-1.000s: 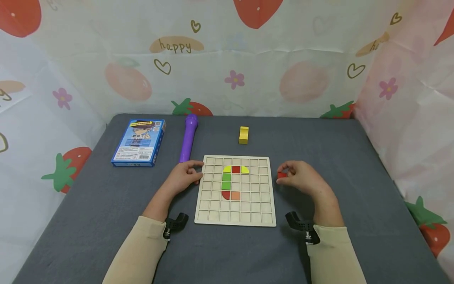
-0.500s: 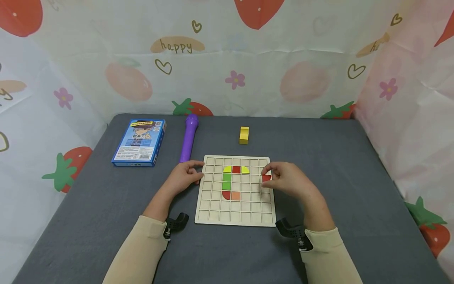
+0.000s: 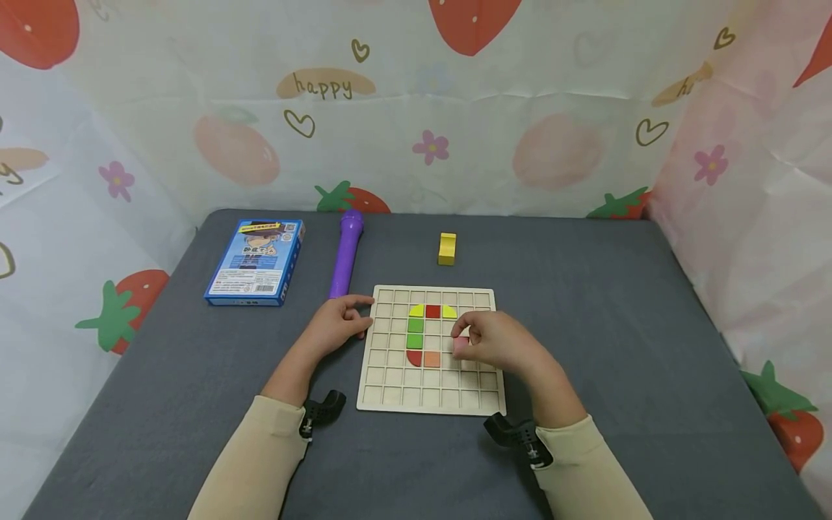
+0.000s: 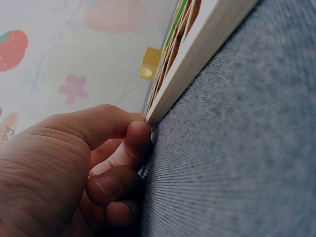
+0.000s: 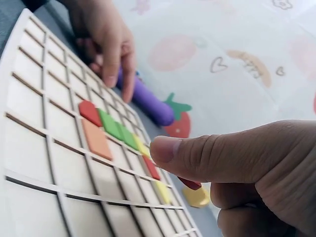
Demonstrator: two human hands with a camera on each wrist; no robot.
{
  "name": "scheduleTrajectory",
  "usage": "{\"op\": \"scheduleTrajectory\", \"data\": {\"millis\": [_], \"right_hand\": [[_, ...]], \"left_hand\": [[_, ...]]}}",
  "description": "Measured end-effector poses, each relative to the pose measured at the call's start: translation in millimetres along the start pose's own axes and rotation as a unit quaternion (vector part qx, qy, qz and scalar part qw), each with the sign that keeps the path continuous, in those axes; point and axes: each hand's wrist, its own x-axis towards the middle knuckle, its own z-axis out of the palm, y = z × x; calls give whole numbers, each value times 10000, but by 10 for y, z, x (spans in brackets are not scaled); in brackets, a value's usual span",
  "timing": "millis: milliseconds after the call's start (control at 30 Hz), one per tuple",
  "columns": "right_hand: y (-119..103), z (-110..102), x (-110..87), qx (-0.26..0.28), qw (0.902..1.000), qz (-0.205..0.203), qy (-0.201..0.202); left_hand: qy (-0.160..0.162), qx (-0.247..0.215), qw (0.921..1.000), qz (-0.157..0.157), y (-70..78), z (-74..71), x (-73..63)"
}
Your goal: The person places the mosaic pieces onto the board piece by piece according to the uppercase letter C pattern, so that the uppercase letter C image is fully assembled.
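Note:
A pale wooden grid board (image 3: 390, 375) lies on the dark cloth, with green, red, yellow and orange flat tiles set in its cells. At its left edge rests my left hand (image 3: 331, 328); the thumb and index finger touch the rim, as the left wrist view (image 4: 94, 158) also shows. Over the right half of the board, my right hand (image 3: 503, 343) pinches a small red tile (image 5: 191, 184) between thumb and fingers. Most of that tile is hidden by the thumb in the right wrist view, and it looks pinkish in the head view.
A blue printed box (image 3: 253, 260) lies at the back left. Beside it is a purple microphone-shaped stick (image 3: 347, 249), its near end by my left hand. Behind the board stands a yellow block (image 3: 446, 249). Patterned curtains surround the table.
My right hand has carried the red tile leftward from beside the board to over its right half. My left hand has stayed at the left edge.

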Motion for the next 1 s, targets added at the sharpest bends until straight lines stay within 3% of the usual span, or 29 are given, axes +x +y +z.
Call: {"op": "scheduleTrajectory", "data": {"millis": [167,567,1000], "right_hand": [[2,108,60,-66,9998,-146,-93],[49,282,137,3,9993,76,-360],[66,232,103,-5,9994,72,-350]], "left_hand": [[3,-18,10000,11,15,-3,-13],[21,23,10000,9,17,13,-4],[22,29,10000,53,36,14,-18]]}}
